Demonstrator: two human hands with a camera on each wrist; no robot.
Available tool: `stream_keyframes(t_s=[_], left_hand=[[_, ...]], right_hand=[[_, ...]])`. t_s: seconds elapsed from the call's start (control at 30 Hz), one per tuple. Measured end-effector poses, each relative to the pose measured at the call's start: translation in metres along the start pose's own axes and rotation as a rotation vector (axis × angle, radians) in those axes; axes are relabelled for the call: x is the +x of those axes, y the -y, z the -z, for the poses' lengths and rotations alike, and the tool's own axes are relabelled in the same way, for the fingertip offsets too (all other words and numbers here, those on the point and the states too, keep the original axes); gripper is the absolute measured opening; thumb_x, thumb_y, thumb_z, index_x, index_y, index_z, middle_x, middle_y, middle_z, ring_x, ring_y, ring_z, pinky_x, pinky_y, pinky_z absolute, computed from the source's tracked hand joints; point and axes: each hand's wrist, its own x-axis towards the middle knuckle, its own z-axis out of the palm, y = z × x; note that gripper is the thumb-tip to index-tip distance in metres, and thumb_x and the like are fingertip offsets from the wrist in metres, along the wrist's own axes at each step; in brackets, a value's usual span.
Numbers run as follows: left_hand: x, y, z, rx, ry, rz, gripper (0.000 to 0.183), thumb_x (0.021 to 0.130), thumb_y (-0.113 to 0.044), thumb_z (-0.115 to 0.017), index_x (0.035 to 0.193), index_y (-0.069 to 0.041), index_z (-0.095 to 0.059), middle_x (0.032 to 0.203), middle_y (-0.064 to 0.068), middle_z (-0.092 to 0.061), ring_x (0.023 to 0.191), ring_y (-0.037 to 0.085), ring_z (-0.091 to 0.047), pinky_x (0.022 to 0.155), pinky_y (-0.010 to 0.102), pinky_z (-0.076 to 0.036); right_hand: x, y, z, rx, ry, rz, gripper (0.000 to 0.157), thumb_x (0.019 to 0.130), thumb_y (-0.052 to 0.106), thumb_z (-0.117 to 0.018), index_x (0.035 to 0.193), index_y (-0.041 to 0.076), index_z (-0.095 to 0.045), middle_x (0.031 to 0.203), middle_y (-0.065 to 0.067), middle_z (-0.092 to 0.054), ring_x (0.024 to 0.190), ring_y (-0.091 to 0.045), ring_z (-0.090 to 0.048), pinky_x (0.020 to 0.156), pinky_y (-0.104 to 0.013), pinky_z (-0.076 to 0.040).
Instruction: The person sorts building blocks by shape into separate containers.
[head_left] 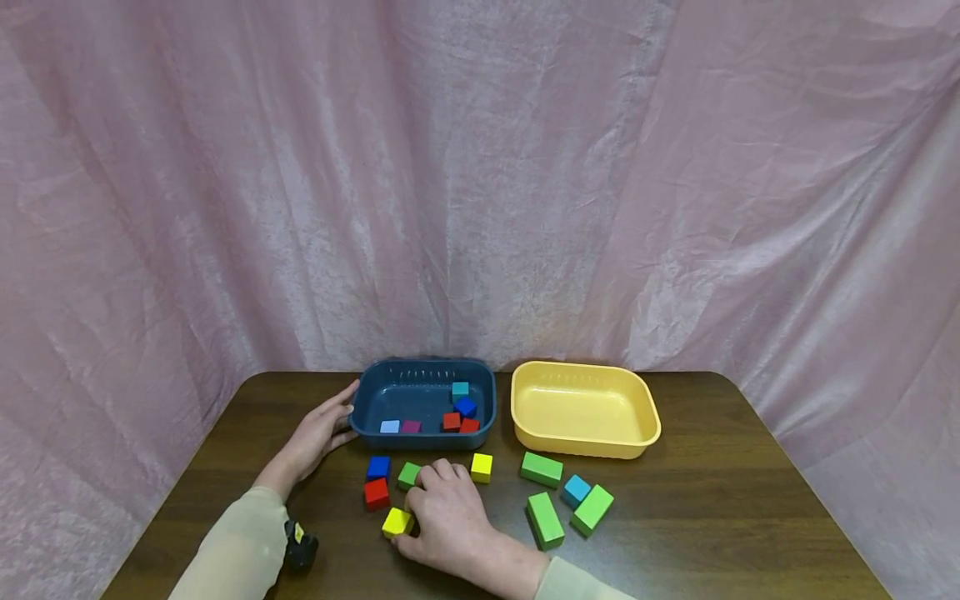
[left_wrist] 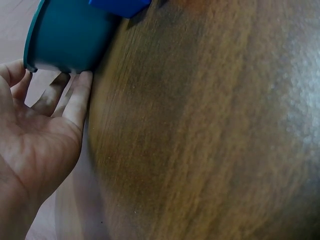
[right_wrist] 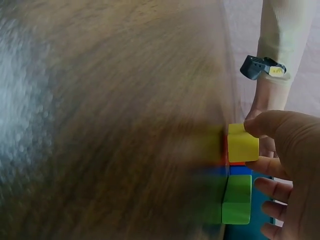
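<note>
My right hand [head_left: 453, 517] reaches over the table, thumb and forefinger pinching a yellow cube [right_wrist: 243, 142] from two sides. In the head view this yellow cube [head_left: 397, 523] shows at the fingertips. A green block [head_left: 408, 476] lies just beyond the knuckles, partly covered by the hand. My left hand [head_left: 315, 437] is at the left end of a dark blue bin [head_left: 423, 442], its extended fingers touching the outer wall, as the left wrist view also shows with the bin [left_wrist: 70, 40]. Inside that bin lie several small cubes: red, blue, teal, pale blue and purple.
Right of the blue bin stands a yellow bin [head_left: 585, 447]. A blue cube [head_left: 378, 467] and a red cube [head_left: 377, 494] lie in front of the blue bin, with another yellow cube [head_left: 482, 468] farther right. Green oblong blocks [head_left: 545, 521] surround a light blue cube [head_left: 576, 491].
</note>
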Motion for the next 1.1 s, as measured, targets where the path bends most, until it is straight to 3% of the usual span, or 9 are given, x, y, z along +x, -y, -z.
stream_keyframes(t_s=[0.37,0.83,1.1], left_hand=[[-0.002,0.0,-0.001,0.022,-0.004,0.001,0.056,0.112,-0.033,-0.039,0.165,-0.029,-0.022,0.17,0.009,-0.015,0.146,0.039,-0.036,0.112,0.053,-0.038],[-0.003,-0.001,-0.001,-0.025,0.01,-0.023,0.056,0.111,-0.028,-0.042,0.165,-0.027,-0.024,0.168,0.013,-0.022,0.144,0.037,-0.039,0.113,0.053,-0.038],[-0.001,0.0,0.002,-0.021,0.025,-0.031,0.057,0.112,-0.028,-0.041,0.165,-0.027,-0.022,0.168,0.013,-0.019,0.144,0.036,-0.038,0.113,0.053,-0.038]], right_hand=[[-0.001,0.0,0.014,0.104,-0.046,-0.034,0.029,0.081,0.057,-0.079,0.091,0.029,-0.077,0.102,0.012,-0.058,0.1,-0.011,-0.044,0.086,-0.032,-0.043],[0.001,-0.009,0.041,0.122,-0.157,-0.031,0.03,0.081,0.053,-0.079,0.093,0.026,-0.078,0.105,0.009,-0.059,0.102,-0.012,-0.046,0.091,-0.036,-0.044],[0.004,-0.023,0.052,0.095,-0.238,-0.039,0.03,0.079,0.051,-0.081,0.093,0.025,-0.077,0.102,0.008,-0.06,0.1,-0.013,-0.047,0.085,-0.035,-0.044]])
